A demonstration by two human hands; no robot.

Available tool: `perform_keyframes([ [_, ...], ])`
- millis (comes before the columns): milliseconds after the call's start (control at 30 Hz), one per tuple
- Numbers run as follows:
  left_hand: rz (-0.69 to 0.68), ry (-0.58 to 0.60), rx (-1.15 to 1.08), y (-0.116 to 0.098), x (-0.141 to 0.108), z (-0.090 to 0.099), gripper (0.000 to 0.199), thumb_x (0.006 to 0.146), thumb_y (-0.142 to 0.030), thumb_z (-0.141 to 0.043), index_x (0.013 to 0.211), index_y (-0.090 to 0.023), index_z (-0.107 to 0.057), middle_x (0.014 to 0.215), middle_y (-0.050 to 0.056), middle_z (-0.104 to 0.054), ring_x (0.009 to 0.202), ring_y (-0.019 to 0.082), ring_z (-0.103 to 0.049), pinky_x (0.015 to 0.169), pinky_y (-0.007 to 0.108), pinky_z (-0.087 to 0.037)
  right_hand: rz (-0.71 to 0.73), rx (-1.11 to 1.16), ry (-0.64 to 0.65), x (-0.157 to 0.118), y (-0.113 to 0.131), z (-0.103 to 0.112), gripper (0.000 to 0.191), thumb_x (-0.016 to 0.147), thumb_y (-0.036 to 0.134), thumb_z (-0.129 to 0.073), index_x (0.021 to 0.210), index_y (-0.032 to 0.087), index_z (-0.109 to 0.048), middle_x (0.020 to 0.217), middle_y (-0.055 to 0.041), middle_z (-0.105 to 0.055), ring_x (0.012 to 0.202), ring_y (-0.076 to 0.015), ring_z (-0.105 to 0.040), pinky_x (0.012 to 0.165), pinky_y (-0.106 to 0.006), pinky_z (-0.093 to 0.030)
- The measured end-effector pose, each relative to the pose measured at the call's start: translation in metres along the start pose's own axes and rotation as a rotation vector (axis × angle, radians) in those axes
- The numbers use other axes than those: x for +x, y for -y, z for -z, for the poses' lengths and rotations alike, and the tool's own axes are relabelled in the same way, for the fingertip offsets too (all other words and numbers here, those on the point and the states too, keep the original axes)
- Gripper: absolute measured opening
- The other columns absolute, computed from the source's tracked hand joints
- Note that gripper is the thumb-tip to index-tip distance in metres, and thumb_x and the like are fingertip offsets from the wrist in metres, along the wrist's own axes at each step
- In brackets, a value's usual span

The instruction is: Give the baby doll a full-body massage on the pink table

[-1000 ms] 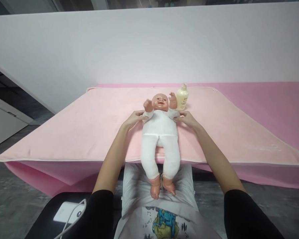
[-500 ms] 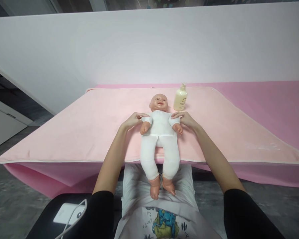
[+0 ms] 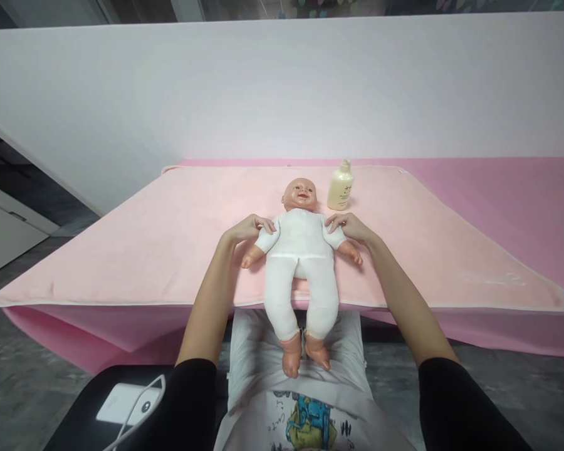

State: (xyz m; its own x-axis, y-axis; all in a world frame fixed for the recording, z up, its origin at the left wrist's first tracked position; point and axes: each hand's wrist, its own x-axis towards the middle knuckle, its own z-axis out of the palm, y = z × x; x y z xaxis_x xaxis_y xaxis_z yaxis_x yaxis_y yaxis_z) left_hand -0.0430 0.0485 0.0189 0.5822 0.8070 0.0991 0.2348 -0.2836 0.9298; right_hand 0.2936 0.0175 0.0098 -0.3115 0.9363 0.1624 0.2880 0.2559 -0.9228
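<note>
A baby doll (image 3: pixel 301 241) with a white cloth body lies on its back, head toward the wall and feet hanging past the table's front edge. My left hand (image 3: pixel 250 228) is closed on the doll's sleeve-covered arm at the left of the picture, fingertips on top. At the other side, my right hand (image 3: pixel 350 227) grips the opposite arm in the same way; its thumb is mostly hidden. Both doll arms slant outward from the body. Beside the doll's head stands a pale yellow pump bottle (image 3: pixel 340 186), upright and touched by neither hand.
A light pink mat (image 3: pixel 169 244) covers much of the table, over a darker pink cloth (image 3: pixel 521 207). Behind rises a white wall (image 3: pixel 282 88). At lower left, a white device (image 3: pixel 126 403) with a cable rests on a black surface. My lap is under the doll's feet.
The doll's arms have swung outward, away from its trunk, with my hands on them. My left hand has shifted slightly left. The doll's trunk and the bottle have stayed put.
</note>
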Motion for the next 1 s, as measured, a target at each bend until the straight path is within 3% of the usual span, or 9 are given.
perform_keyframes([
  [233,0.047,-0.187,-0.064,-0.005,-0.004,-0.004,0.035,0.059,-0.020,-0.069,0.094,-0.015,-0.075,0.093,0.006,-0.073,0.091,0.026,-0.065,0.078,0.034,-0.050,-0.042,0.139,-0.119,-0.002,0.001,-0.001,0.037,0.056,0.007,-0.054,0.081,0.021,-0.077,0.101,-0.0053,-0.072,0.101,-0.0228,-0.063,0.089,-0.033,-0.050],
  [367,0.007,-0.271,-0.108,0.003,0.004,-0.011,0.032,0.065,-0.032,-0.074,0.090,-0.013,-0.071,0.085,0.005,-0.070,0.081,0.020,-0.064,0.072,0.029,-0.047,-0.048,0.238,-0.177,0.000,-0.002,-0.005,0.034,0.059,0.012,-0.065,0.090,0.019,-0.077,0.096,-0.0060,-0.073,0.092,-0.0209,-0.066,0.078,-0.030,-0.054],
  [567,0.054,-0.315,-0.209,0.007,0.012,-0.021,0.039,0.067,-0.049,-0.074,0.078,-0.012,-0.068,0.071,0.004,-0.065,0.063,0.014,-0.055,0.060,0.026,-0.039,-0.016,0.248,-0.276,0.011,-0.021,-0.009,0.027,0.063,0.029,-0.076,0.087,0.017,-0.075,0.085,-0.0064,-0.072,0.084,-0.0217,-0.067,0.071,-0.031,-0.054],
  [767,0.089,-0.347,-0.354,0.006,0.014,-0.029,0.040,0.061,-0.049,-0.078,0.071,-0.012,-0.064,0.065,0.003,-0.063,0.058,0.013,-0.053,0.058,0.026,-0.037,-0.021,0.230,-0.246,0.017,-0.033,-0.008,0.035,0.065,0.042,-0.078,0.090,0.017,-0.075,0.093,-0.0073,-0.073,0.086,-0.0220,-0.067,0.074,-0.032,-0.053],
  [1000,0.101,-0.359,-0.397,0.011,0.017,-0.031,0.040,0.061,-0.049,-0.079,0.069,-0.014,-0.062,0.062,0.002,-0.061,0.057,0.013,-0.052,0.059,0.028,-0.039,-0.065,0.255,-0.171,0.013,-0.028,-0.009,0.042,0.066,0.056,-0.076,0.083,0.017,-0.073,0.085,-0.0069,-0.073,0.077,-0.0192,-0.066,0.070,-0.029,-0.052],
])
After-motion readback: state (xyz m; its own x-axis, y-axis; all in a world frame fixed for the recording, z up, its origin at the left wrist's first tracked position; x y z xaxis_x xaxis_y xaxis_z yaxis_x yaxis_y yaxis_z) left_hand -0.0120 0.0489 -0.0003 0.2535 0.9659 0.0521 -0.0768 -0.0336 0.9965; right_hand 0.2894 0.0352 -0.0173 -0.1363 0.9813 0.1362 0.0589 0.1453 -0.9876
